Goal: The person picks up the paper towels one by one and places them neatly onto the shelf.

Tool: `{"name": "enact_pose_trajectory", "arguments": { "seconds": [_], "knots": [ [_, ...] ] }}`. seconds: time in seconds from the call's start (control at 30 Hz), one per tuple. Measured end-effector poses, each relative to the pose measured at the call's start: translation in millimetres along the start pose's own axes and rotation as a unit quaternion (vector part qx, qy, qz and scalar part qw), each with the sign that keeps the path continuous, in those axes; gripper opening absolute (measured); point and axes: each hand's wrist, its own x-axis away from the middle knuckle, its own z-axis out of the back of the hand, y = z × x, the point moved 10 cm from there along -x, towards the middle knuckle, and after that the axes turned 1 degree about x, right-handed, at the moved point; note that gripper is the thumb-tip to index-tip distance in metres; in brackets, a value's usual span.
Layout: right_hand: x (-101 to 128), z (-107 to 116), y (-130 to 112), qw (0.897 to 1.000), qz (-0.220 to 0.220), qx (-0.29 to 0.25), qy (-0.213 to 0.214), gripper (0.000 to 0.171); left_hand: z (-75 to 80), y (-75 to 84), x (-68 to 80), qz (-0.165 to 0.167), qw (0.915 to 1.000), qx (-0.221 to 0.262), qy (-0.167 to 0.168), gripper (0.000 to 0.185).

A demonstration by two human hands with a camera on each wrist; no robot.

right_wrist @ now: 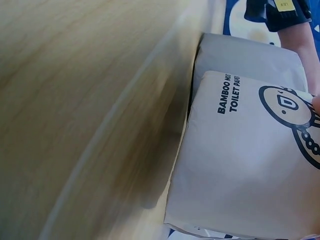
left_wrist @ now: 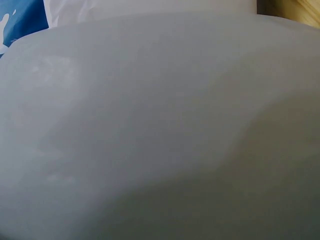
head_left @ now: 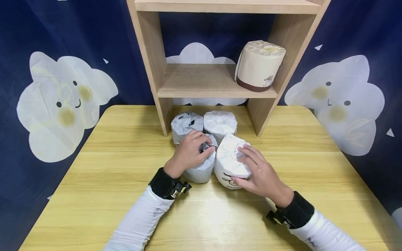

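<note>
Four wrapped toilet paper rolls stand close together on the table, so several in a cluster. My left hand (head_left: 192, 150) grips the front grey toilet paper roll (head_left: 198, 175) from above, fingers bent over its top. That roll's plain wrapper fills most of the left wrist view. Beside it, my right hand (head_left: 261, 174) holds a white toilet paper roll (head_left: 228, 158), thumb low on its front and fingers over the top. Its printed side (right_wrist: 240, 165) reads "BAMBOO" and "TOILET PAPER" in the right wrist view. Behind are another grey roll (head_left: 185, 123) and another white roll (head_left: 220, 122).
A wooden shelf unit (head_left: 201, 91) stands at the back of the table (head_left: 125, 167), its side panels flanking the rear rolls. On its middle board, at the right, sits a cream roll (head_left: 260, 66) with a brown base. Dark blue cloth with clouds hangs behind.
</note>
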Motion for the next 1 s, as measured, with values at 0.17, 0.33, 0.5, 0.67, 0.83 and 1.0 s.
{"name": "enact_pose_trajectory", "arguments": {
  "seconds": [0.17, 0.33, 0.5, 0.67, 0.83, 1.0],
  "knots": [
    [-1.9, 1.5, 1.2, 1.0, -0.004, 0.002, -0.005, 0.059, 0.0, -1.3, -0.1, 0.0, 1.0, -0.002, 0.001, 0.014],
    [-3.4, 3.5, 1.5, 1.0, -0.006, 0.003, -0.005, 0.059, 0.0, -2.1, -0.1, 0.004, 1.0, -0.002, -0.001, 0.015],
    [-5.7, 8.3, -1.4, 1.0, 0.004, 0.004, 0.01, 0.058, 0.1, -1.4, -0.4, 0.006, 1.0, -0.002, -0.003, 0.015],
    [-8.4, 15.3, -4.0, 0.999, 0.017, 0.012, 0.031, 0.059, 0.3, -0.4, -0.8, 0.004, 1.0, -0.003, -0.002, 0.015],
    [-10.1, 19.1, -3.8, 0.999, 0.018, 0.015, 0.035, 0.058, 0.3, 0.7, -0.2, 0.002, 1.0, -0.003, -0.003, 0.014],
    [-11.8, 21.0, -3.4, 0.999, 0.013, 0.016, 0.033, 0.058, -0.4, 0.0, 0.8, 0.004, 1.0, -0.003, -0.004, 0.014]
  ]
}}
